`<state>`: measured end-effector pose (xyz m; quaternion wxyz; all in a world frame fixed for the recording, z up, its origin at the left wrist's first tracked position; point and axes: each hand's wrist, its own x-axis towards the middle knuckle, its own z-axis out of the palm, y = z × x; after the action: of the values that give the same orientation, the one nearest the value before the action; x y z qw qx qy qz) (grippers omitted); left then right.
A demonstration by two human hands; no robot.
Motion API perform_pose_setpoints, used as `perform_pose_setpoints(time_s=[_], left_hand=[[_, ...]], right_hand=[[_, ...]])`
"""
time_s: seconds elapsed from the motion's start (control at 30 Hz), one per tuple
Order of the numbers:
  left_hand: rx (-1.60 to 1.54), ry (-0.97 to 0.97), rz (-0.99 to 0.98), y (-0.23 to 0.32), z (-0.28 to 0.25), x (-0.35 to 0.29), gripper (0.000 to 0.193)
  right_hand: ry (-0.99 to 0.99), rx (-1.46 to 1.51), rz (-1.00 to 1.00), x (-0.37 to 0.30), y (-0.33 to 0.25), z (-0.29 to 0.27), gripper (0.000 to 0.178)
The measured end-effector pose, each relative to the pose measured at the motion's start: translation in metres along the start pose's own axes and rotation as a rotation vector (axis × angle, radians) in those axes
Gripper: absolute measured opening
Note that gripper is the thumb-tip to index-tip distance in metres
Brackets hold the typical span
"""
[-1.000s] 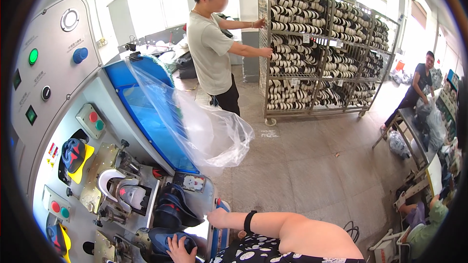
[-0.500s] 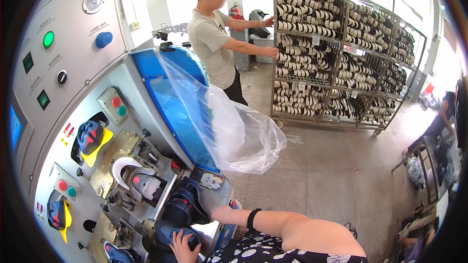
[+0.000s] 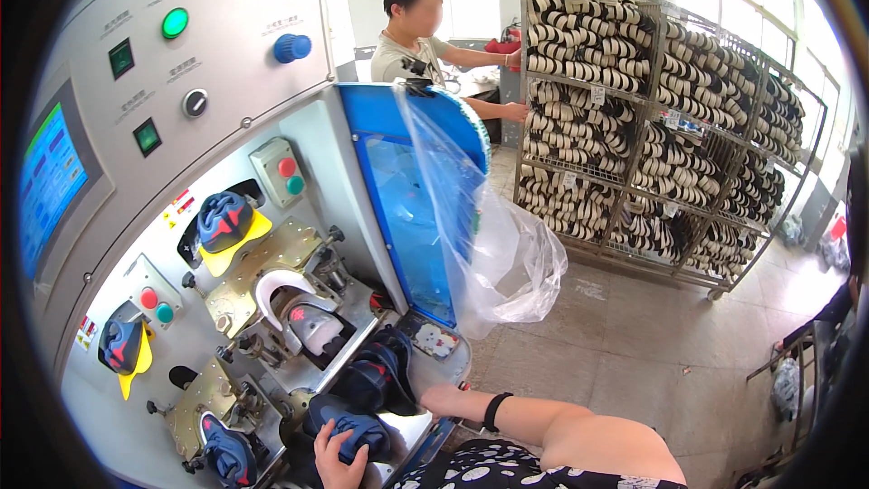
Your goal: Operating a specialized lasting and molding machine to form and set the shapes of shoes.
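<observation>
My left hand is at the bottom, its fingers curved over a dark blue shoe upper at the front of the machine. My right hand reaches in from the right beside another dark shoe upper with red marks; its fingers are hidden. Behind these sits a metal moulding station with a white curved pad around a light grey and black shoe part. On the lower left station a blue and red upper is mounted.
Two uppers with yellow flaps sit on forms along the machine's inner wall. A blue side panel carries a loose plastic bag. Beyond, a co-worker holds a tall wheeled rack packed with shoes.
My view has turned left, bringing more of the control panel and its screen into sight. Both hands stay near the same shoe uppers. The co-worker still has hands on the rack.
</observation>
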<state>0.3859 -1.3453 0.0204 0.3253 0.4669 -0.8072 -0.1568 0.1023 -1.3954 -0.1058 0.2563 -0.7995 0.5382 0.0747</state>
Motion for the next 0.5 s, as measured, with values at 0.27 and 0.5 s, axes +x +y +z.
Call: perform_pose_setpoints(time_s=[0.27, 0.5], left_hand=[[-0.218, 0.059, 0.051, -0.02, -0.046, -0.014, 0.029], [-0.391, -0.051, -0.031, -0.046, -0.075, -0.019, 0.025]], right_hand=[[-0.058, 0.039, 0.168, -0.001, -0.026, 0.008, 0.035], [0.037, 0.104, 0.268, -0.006, -0.053, 0.02, 0.033]])
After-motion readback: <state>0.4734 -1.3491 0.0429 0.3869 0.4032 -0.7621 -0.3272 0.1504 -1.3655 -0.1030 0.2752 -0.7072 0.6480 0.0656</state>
